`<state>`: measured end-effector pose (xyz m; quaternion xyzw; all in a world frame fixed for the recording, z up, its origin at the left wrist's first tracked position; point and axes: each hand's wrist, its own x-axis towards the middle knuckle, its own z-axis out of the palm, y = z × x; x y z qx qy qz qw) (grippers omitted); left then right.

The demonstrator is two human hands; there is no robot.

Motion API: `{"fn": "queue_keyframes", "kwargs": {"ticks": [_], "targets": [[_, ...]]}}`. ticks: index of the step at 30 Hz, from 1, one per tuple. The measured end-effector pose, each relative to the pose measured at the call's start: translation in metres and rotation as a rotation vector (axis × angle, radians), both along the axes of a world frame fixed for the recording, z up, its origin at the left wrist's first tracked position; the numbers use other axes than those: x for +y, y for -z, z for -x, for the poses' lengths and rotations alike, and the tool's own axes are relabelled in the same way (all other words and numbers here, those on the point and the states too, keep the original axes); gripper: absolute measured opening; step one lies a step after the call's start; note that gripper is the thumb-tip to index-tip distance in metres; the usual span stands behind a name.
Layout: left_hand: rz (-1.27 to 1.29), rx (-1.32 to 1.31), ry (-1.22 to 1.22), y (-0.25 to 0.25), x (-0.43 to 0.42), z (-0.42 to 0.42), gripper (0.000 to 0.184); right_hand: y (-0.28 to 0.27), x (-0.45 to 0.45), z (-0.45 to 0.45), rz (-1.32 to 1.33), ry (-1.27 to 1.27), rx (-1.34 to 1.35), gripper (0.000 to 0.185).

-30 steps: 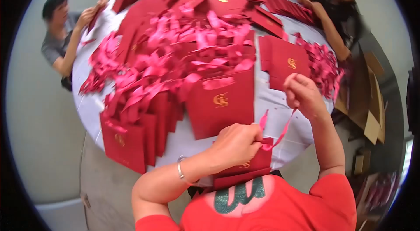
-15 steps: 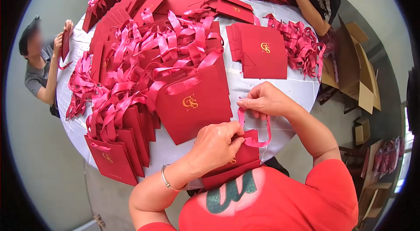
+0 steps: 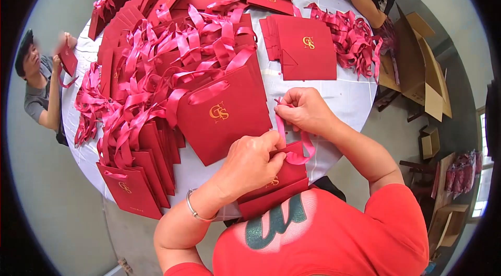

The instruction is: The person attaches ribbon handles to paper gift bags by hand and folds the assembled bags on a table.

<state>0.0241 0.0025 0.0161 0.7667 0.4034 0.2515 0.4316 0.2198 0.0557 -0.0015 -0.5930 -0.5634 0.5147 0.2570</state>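
Note:
A red paper bag (image 3: 284, 178) with a gold monogram lies close to my body at the table's near edge, over another red bag. My left hand (image 3: 248, 163) is closed at its top edge, thumb and fingers pinching there; the exact grip is partly hidden. A pink ribbon (image 3: 298, 159) loops from the bag's top up to my right hand (image 3: 308, 111). That hand pinches the ribbon near its end, a little above the bag, and a short tip sticks out past the fingers. Left of my hands stands a large red gift bag (image 3: 216, 116) with a ribbon handle.
Rows of finished-looking bags with ribbons (image 3: 138, 140) fill the left. Flat red bags (image 3: 308, 51) and a ribbon pile (image 3: 357, 41) lie beyond my right hand. Two other people work across the round table (image 3: 321, 163). Cardboard boxes (image 3: 420, 69) stand at right.
The whole view has shifted slightly. Both my hands keep about the same hold on bag and ribbon. The person at left has turned a red bag so its face shows.

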Motion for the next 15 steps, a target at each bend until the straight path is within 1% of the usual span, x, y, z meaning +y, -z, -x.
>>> {"fn": "queue_keyframes", "kwargs": {"ticks": [1,2,5,8,10,11,13,14,15], "targets": [[-0.009,-0.004,-0.004,0.000,0.000,0.000,0.013,0.003,0.000,0.000,-0.077,0.000,-0.025,0.018],[-0.008,-0.003,-0.002,0.000,-0.001,0.000,0.013,0.004,0.000,0.000,-0.077,0.001,-0.024,0.018],[-0.024,-0.010,-0.008,0.001,-0.001,0.000,0.014,-0.005,-0.001,0.001,-0.040,0.009,-0.019,0.019],[0.026,0.000,-0.006,-0.002,0.001,0.004,0.012,-0.012,-0.003,-0.004,0.041,0.016,0.032,0.021],[-0.071,0.085,0.001,-0.003,0.003,0.007,0.014,-0.011,-0.008,-0.013,-0.046,0.008,0.088,0.021],[-0.068,0.086,-0.005,-0.003,0.003,0.008,0.014,-0.011,-0.012,-0.017,-0.061,-0.020,0.071,0.018],[-0.087,0.097,0.005,-0.002,0.005,0.010,0.015,-0.012,-0.025,-0.027,-0.012,-0.123,0.163,0.019],[-0.087,0.098,-0.001,-0.002,0.006,0.012,0.015,-0.008,-0.032,-0.029,0.006,-0.149,0.177,0.017],[-0.103,0.092,0.014,-0.002,0.006,0.013,0.015,-0.010,-0.038,-0.030,0.005,-0.181,0.124,0.016]]}}
